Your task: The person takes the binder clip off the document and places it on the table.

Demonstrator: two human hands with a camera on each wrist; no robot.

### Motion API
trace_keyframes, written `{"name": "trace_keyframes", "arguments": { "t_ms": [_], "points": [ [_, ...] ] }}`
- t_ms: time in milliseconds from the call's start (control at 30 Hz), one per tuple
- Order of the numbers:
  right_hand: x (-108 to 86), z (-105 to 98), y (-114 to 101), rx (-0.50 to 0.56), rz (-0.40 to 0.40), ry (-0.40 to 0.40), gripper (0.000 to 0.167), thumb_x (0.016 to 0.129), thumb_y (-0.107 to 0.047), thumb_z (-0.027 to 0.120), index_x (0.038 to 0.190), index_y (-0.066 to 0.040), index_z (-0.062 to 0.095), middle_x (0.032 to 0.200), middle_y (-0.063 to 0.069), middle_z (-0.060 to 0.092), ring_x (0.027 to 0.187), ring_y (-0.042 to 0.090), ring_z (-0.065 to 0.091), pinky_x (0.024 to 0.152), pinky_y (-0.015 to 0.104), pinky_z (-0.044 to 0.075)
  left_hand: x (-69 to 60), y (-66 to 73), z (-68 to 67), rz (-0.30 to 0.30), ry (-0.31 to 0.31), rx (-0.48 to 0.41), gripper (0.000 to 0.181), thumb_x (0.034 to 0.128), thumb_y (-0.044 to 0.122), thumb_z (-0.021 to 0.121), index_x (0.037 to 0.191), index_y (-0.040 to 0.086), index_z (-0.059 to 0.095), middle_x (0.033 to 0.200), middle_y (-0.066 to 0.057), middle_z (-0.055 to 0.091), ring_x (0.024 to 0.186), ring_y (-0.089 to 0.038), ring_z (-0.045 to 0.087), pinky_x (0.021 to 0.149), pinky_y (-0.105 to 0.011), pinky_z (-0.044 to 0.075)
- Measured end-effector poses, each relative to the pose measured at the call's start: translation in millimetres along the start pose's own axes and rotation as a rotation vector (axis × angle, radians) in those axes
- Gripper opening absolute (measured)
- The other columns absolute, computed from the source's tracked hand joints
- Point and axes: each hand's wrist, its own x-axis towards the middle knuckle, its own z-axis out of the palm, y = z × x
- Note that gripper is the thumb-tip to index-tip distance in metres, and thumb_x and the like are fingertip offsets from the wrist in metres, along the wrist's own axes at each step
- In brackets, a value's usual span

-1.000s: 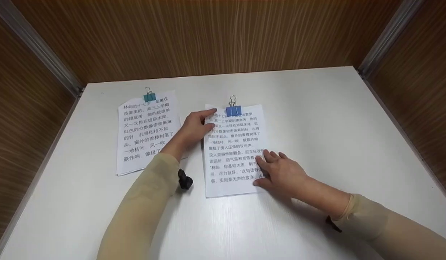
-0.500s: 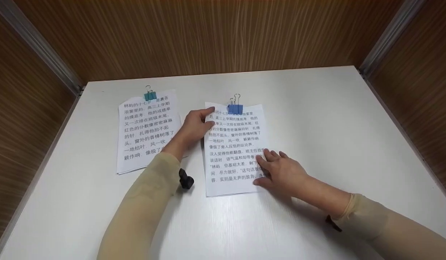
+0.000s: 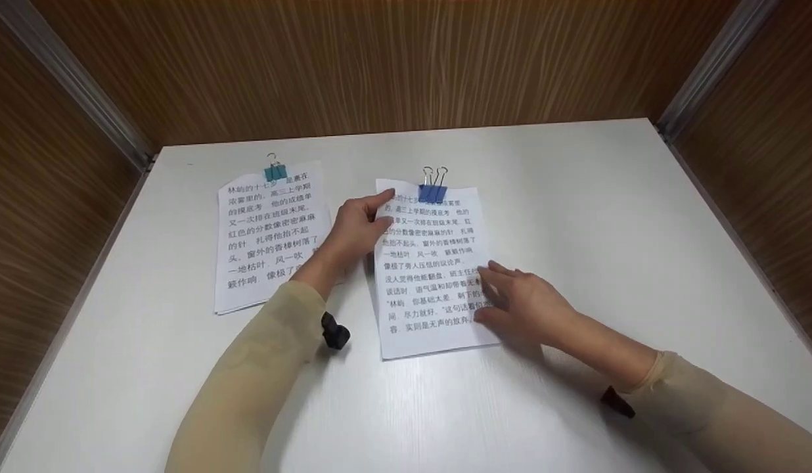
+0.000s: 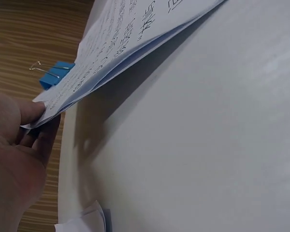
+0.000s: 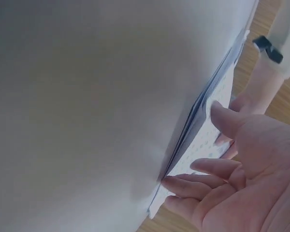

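— "What just shifts as we handle the blue-clipped stack at the middle of the table?"

— "Its top end rises higher. Our left hand pinches the upper left edge; our right hand touches the right edge, unclenched. We judge the left pinch carries the lift."

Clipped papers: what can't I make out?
Head: some line ends on the blue-clipped papers, covered by the right hand.
Head: bottom edge of the teal-clipped papers, partly behind the left arm.
Left wrist: the blue-clipped papers' lower end, cut off at top.
Right wrist: the print, too blurred.
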Motion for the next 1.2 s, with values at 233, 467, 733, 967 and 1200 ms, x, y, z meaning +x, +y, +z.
{"name": "trace_keyframes", "arguments": {
  "t_ms": [233, 467, 733, 967, 1200],
  "points": [
    [10.6, -23.0, 16.9, 0.094, 0.012, 0.145, 0.061, 0.098, -0.022, 0.079, 0.150, 0.002, 0.057, 0.150, 0.026, 0.057, 0.135, 0.045, 0.058, 0.114, 0.058, 0.045, -13.0, 9.5, 1.5, 0.035, 0.012, -0.040, 0.058, 0.1042, 0.005, 0.065, 0.158, 0.022, 0.051, 0.146, -0.005, 0.065, 0.102, -0.018, 0.070, 0.087, -0.028, 0.057],
    [35.4, -62.5, 26.0, 0.232, -0.018, 0.319, 0.044, 0.101, -0.018, 0.075, 0.142, -0.001, 0.067, 0.133, 0.020, 0.071, 0.114, 0.039, 0.073, 0.102, 0.055, 0.055, -26.3, 20.0, 8.8, 0.156, 0.007, 0.023, 0.055, 0.1019, 0.003, 0.067, 0.154, 0.017, 0.056, 0.131, -0.010, 0.073, 0.086, -0.018, 0.070, 0.069, -0.025, 0.056],
    [70.7, -94.7, 33.1, 0.450, -0.016, 0.279, 0.048, 0.099, -0.021, 0.079, 0.143, -0.008, 0.067, 0.137, 0.013, 0.070, 0.126, 0.031, 0.067, 0.104, 0.032, 0.053, -42.2, 27.1, 13.8, 0.221, -0.038, 0.013, 0.053, 0.1023, 0.004, 0.068, 0.153, 0.015, 0.057, 0.121, -0.009, 0.077, 0.079, -0.016, 0.071, 0.065, -0.024, 0.055],
    [95.8, -101.2, 37.4, 0.566, -0.039, 0.127, 0.053, 0.098, -0.024, 0.081, 0.147, -0.010, 0.064, 0.147, 0.008, 0.064, 0.138, 0.025, 0.058, 0.105, 0.027, 0.051, -51.7, 26.8, 14.0, 0.231, -0.071, -0.049, 0.053, 0.1021, 0.003, 0.067, 0.153, 0.016, 0.057, 0.114, -0.009, 0.078, 0.079, -0.017, 0.072, 0.066, -0.025, 0.057],
    [107.5, -100.5, 40.1, 0.704, -0.085, 0.021, 0.051, 0.099, -0.018, 0.078, 0.147, -0.008, 0.063, 0.145, 0.016, 0.064, 0.133, 0.028, 0.062, 0.102, 0.023, 0.052, -57.1, 24.2, 11.8, 0.249, -0.086, -0.104, 0.053, 0.1019, 0.001, 0.067, 0.153, 0.013, 0.057, 0.114, -0.011, 0.079, 0.082, -0.020, 0.075, 0.068, -0.027, 0.060]
  ]
}}
